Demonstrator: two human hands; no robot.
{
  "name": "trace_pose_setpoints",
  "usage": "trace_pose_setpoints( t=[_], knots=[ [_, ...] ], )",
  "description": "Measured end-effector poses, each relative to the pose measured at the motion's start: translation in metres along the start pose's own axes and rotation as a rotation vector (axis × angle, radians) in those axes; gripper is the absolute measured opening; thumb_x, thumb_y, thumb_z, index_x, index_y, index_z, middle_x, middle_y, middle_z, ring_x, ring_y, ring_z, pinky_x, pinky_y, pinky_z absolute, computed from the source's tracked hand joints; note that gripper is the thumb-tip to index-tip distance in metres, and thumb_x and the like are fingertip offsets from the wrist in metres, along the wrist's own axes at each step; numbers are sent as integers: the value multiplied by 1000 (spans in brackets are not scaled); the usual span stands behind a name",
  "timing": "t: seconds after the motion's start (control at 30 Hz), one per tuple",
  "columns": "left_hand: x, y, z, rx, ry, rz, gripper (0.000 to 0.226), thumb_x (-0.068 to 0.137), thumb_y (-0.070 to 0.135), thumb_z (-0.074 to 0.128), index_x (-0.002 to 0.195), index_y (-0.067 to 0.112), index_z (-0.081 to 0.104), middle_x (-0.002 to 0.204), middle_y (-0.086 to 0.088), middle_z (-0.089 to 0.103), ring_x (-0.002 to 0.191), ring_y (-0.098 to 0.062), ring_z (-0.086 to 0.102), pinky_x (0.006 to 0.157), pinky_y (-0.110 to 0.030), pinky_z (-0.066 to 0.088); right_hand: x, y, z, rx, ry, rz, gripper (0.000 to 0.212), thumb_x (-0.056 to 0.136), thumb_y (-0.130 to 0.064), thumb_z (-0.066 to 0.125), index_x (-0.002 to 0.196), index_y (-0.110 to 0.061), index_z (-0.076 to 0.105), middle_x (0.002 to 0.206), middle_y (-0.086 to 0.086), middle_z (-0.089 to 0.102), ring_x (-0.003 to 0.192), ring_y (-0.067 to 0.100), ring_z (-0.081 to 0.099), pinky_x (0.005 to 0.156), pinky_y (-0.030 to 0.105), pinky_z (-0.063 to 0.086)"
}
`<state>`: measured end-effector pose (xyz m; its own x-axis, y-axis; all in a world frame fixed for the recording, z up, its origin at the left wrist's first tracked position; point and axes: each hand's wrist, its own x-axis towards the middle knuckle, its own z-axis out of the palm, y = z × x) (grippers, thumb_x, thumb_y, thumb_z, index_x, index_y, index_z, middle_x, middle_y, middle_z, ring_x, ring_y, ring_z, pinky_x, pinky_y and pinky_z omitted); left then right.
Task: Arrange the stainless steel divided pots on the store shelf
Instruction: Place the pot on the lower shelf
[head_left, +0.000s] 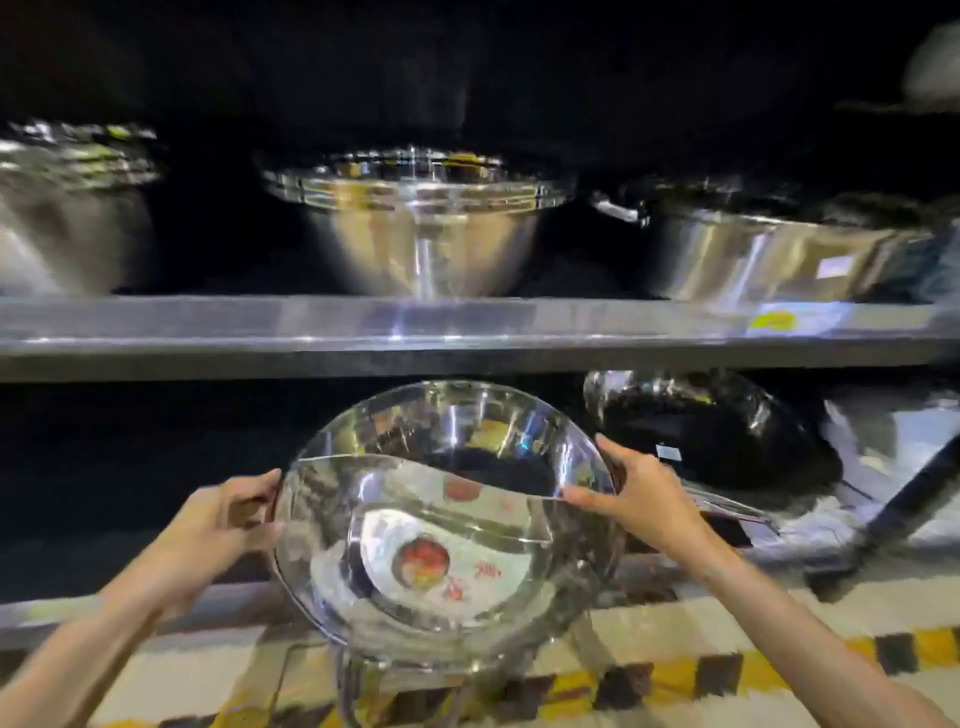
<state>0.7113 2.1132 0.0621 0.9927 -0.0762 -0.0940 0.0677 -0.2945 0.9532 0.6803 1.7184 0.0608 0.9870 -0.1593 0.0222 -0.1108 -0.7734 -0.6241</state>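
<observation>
A shiny stainless steel divided pot (447, 525), with a curved S-shaped divider and a round label inside, is tilted toward me in front of the lower shelf (78, 613). My left hand (234, 519) grips its left rim and my right hand (634, 493) grips its right rim. The pot is held in the air over the lower shelf's front edge, with more steel showing below it.
The upper shelf (208, 332) carries a stack of steel bowls (421, 218), another blurred stack (72, 202) at left and a wide pot (779, 249) at right. A dark pan (717, 436) leans on the lower shelf to the right. The floor has a yellow-and-black stripe (779, 660).
</observation>
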Motion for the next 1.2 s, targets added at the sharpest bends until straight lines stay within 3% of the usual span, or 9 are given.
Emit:
trace_pose_setpoints(
  t=[0.1,0.33,0.43,0.53,0.7,0.77,0.9,1.1,1.2],
  knots=[
    [33,-17,1,43,56,65,60,73,-20,60,129,-7,42,113,-13,56,97,-21,53,72,-6,48,31,-5,8,-8,44,-22,93,66,-48,79,142,-14,37,140,4,53,126,18,51,99,27,43],
    [83,-18,6,53,28,18,57,79,-11,60,132,-2,40,111,-7,56,99,-15,53,91,-21,41,76,0,25,58,20,27,93,70,-43,78,144,-12,31,134,11,58,123,21,53,99,27,41],
    [107,-25,12,43,42,52,58,79,-13,59,132,-1,40,112,-12,58,98,-18,55,93,-22,42,95,8,36,88,26,38,85,71,-39,79,141,-12,38,135,10,57,127,23,50,106,30,40],
    [131,-31,18,48,32,47,62,78,-15,58,135,-1,36,118,-17,56,111,-25,52,102,-31,39,116,13,48,81,27,46,65,73,-35,78,128,-12,53,123,10,65,118,25,58,98,27,44],
    [161,-46,28,40,20,46,55,77,-16,58,129,-4,43,91,-1,64,81,-9,58,80,-21,52,149,18,65,94,19,79,52,76,-30,77,118,-5,60,117,14,68,112,27,61,99,35,47],
    [171,-57,34,33,26,21,58,77,-17,57,131,-5,39,105,-10,64,85,-10,58,67,-10,54,157,21,70,113,12,82,49,78,-28,75,118,-4,60,117,15,67,111,27,61,100,36,47],
    [181,-83,44,43,44,-39,67,74,-20,58,135,-4,34,139,-22,46,122,-30,49,91,-33,48,166,25,82,90,4,60,41,81,-20,72,115,-2,61,115,17,67,110,29,61,93,30,45],
    [186,-97,45,80,73,-78,71,73,-19,61,135,-3,33,139,-21,46,123,-31,48,94,-38,47,167,32,97,35,-21,80,45,85,-21,68,123,-4,53,124,19,56,118,32,53,105,40,42],
    [185,-94,50,133,73,-65,63,77,-17,58,134,-3,34,132,-21,51,107,-25,55,68,-11,54,162,37,103,29,-26,112,54,87,-24,65,132,-5,43,128,21,52,121,35,49,105,41,40]
  ],
)
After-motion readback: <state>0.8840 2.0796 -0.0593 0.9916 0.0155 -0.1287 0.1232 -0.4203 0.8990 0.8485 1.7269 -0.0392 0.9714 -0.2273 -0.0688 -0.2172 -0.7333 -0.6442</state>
